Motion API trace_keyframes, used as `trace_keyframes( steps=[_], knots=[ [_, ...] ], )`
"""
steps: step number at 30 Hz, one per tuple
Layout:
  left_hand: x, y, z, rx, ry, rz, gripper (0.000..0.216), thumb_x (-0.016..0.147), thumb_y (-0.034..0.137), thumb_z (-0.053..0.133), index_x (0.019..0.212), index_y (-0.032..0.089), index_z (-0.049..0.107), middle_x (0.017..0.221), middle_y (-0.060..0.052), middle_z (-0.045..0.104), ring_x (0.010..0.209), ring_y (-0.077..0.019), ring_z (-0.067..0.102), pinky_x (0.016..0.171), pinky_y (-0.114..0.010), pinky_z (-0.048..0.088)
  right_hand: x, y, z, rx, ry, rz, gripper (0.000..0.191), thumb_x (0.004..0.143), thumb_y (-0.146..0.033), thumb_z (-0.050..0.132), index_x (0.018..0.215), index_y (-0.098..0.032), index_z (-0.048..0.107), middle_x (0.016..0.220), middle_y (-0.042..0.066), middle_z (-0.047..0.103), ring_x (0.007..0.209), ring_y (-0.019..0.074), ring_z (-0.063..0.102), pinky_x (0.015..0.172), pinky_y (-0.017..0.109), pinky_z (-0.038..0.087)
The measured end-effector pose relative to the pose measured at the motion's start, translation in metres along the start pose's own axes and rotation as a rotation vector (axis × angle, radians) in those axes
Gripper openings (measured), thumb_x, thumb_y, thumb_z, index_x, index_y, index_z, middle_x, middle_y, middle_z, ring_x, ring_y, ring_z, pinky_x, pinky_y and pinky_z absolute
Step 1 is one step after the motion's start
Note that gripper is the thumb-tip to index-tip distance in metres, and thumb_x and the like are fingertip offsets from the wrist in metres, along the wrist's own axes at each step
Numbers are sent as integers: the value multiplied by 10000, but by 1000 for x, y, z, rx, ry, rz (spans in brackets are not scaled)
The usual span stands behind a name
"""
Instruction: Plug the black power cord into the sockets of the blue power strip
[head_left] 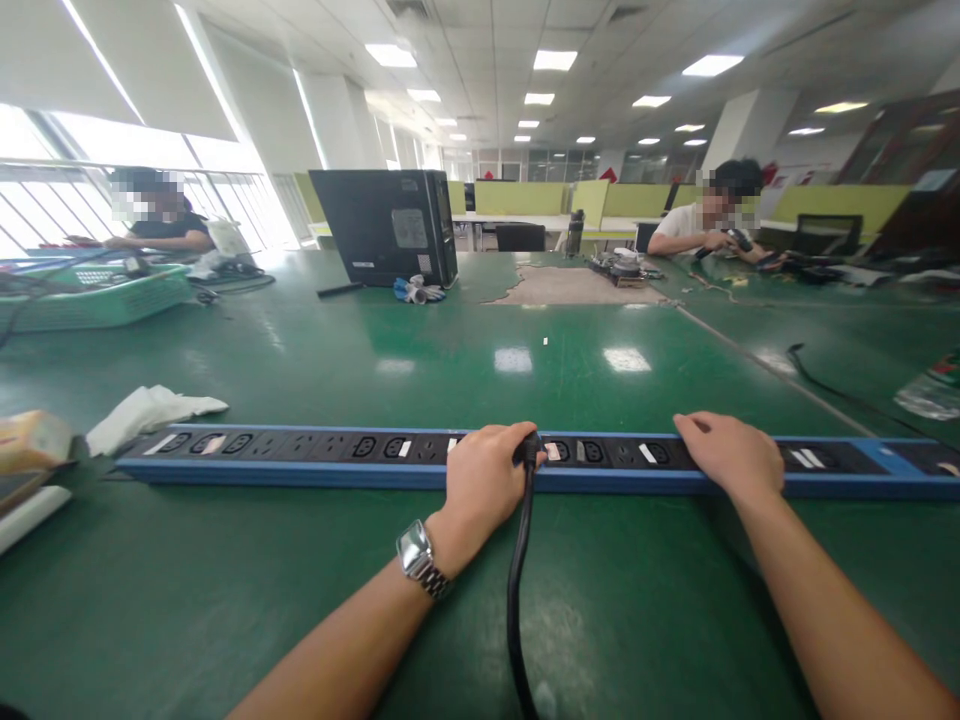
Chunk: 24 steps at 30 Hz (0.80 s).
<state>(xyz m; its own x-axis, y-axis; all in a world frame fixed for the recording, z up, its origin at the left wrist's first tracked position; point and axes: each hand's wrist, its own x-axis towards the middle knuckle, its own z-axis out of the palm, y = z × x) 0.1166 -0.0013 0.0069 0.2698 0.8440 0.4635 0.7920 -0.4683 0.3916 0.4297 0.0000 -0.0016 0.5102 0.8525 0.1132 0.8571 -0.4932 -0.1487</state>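
Note:
A long blue power strip [300, 475] with a row of black sockets lies across the green table in front of me. My left hand [486, 470], with a watch on its wrist, is closed around a black power plug [529, 446] at one of the middle sockets. How far the plug sits in the socket is hidden by my fingers. From the plug a thick black cable [517, 590] runs down toward me. Farther right, my right hand [729, 455] rests on the strip, fingers curled over its far edge and thumb tucked in.
Crumpled white tissue [154, 412] lies by the strip's left end. Beyond stand a black computer case [386, 225], gloves [418, 290] and a green basket [112, 305]. A plastic bottle [934, 390] lies at right. Two people sit across the table, left and right.

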Motion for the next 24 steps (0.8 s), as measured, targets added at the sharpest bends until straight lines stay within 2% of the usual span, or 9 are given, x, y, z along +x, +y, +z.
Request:
trace_keyframes(
  steps=[3, 6, 10, 13, 16, 19, 24],
  knots=[
    [4, -7, -13, -183, 166, -110, 322, 856, 420, 659, 1105, 227, 724, 968, -47, 785, 839, -215, 737, 794, -298, 560, 0, 0, 0, 5, 12, 5, 584, 886, -595, 316, 1111, -277, 751, 1058, 109, 746, 944, 323, 673, 814, 423, 474],
    [0, -33, -37, -195, 272, -156, 374, 840, 476, 644, 1095, 217, 733, 972, -41, 787, 839, -214, 741, 815, -291, 560, 0, 0, 0, 11, 23, 2, 583, 885, -601, 324, 1109, -277, 753, 1046, 110, 747, 926, 317, 676, 813, 420, 477],
    [-17, -78, -65, -80, 248, -265, 399, 814, 511, 627, 1034, 205, 755, 931, -42, 791, 838, -235, 744, 793, -291, 574, 0, 1, 0, 13, 11, -8, 584, 888, -605, 315, 1102, -286, 755, 1047, 106, 748, 929, 318, 677, 813, 420, 480],
    [-27, -94, -70, -40, 157, -245, 409, 805, 535, 617, 1019, 216, 758, 921, -39, 794, 817, -234, 744, 785, -290, 576, 1, 2, 2, 20, 34, -10, 585, 878, -613, 334, 1099, -277, 760, 1045, 112, 750, 901, 319, 678, 781, 416, 483],
    [-28, -96, -65, -6, 91, -162, 418, 815, 525, 609, 1061, 217, 750, 942, -55, 793, 806, -237, 745, 788, -298, 571, 1, 3, 3, 23, 54, -15, 574, 875, -605, 342, 1078, -278, 768, 1036, 116, 753, 862, 314, 680, 751, 416, 485],
    [-28, -93, -61, 38, 88, -129, 390, 820, 496, 616, 1057, 218, 753, 944, -65, 792, 813, -248, 746, 790, -312, 568, 1, 4, 4, 22, 49, -30, 574, 882, -593, 330, 1076, -276, 768, 1027, 119, 754, 860, 311, 680, 755, 415, 483],
    [-24, -73, -62, -27, 249, -127, 402, 845, 503, 617, 1077, 199, 736, 985, -63, 786, 812, -223, 743, 824, -291, 558, 0, 2, 2, 22, 30, -32, 584, 887, -589, 313, 1086, -275, 763, 1043, 117, 751, 893, 316, 681, 779, 422, 480]
  ],
)
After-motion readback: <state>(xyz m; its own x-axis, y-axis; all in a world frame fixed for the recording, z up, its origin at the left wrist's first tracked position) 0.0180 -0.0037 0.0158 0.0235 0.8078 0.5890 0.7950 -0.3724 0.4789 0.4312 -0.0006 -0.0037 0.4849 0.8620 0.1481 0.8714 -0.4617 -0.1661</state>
